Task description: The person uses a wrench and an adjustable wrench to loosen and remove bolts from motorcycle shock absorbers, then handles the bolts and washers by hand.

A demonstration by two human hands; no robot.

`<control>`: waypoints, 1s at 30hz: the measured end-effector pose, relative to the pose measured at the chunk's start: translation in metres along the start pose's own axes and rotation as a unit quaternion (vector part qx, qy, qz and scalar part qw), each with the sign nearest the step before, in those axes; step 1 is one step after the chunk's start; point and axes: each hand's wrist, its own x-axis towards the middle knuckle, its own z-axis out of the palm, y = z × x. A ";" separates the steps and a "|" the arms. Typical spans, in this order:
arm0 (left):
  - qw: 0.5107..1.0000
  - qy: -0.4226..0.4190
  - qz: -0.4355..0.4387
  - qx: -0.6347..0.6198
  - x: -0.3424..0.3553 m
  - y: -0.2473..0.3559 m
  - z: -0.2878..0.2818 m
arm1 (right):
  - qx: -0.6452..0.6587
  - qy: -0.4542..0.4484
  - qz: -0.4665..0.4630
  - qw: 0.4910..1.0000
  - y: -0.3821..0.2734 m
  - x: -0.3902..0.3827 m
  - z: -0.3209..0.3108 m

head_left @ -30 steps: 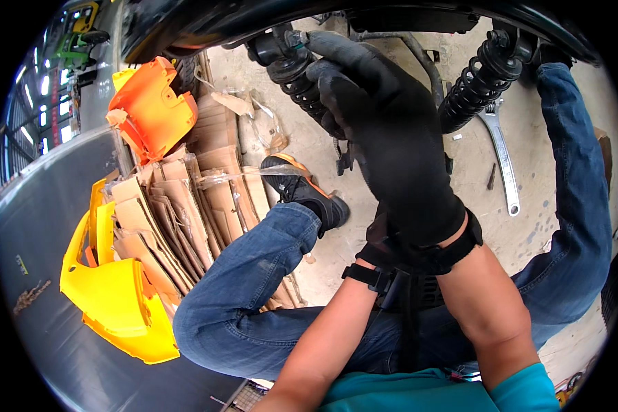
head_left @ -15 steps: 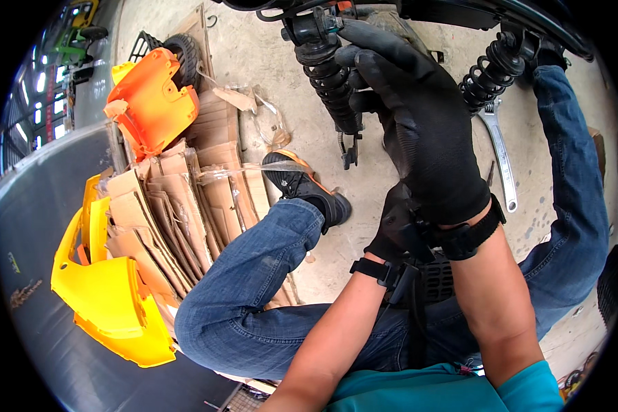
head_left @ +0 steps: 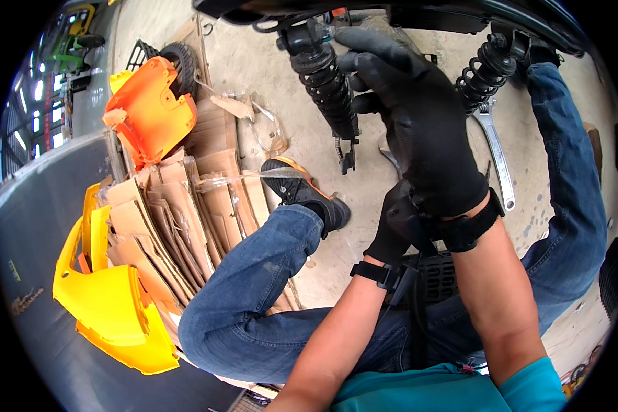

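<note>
Both my hands wear black gloves, with black straps round the wrists. My right hand (head_left: 429,130) is raised in front of me, its fingers stretched out and slightly curved, holding nothing. Against its wrist, my left hand (head_left: 397,221) has its fingers closed on the cuff of the right glove, beside the black wrist strap (head_left: 463,233); the fingertips are partly hidden. Beyond the right fingers hangs a black coil-spring shock absorber (head_left: 326,86), its lower end free above the floor. I cannot tell whether the fingers touch it.
A second shock absorber (head_left: 486,72) stands to the right, with an adjustable wrench (head_left: 496,154) on the concrete below it. A black frame (head_left: 453,17) crosses the top. On the left are flattened cardboard boxes (head_left: 165,213), an orange plastic panel (head_left: 151,113) and a yellow panel (head_left: 120,302).
The view has shifted slightly. My left hand stays at the right cuff, and the right fingers remain stretched out. More of a metal thing on the floor beside the right hand now shows.
</note>
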 end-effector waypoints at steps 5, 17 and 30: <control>0.945 0.010 0.134 0.299 -0.009 -0.001 -0.005 | -0.032 -0.004 -0.021 0.999 0.003 0.009 0.002; 0.982 0.186 -0.028 -0.013 -0.006 -0.058 -0.017 | -0.165 0.017 -0.001 0.986 -0.016 0.016 -0.005; 0.985 0.145 0.044 0.085 -0.006 0.002 0.009 | -0.221 0.050 -0.020 0.974 -0.015 0.019 -0.003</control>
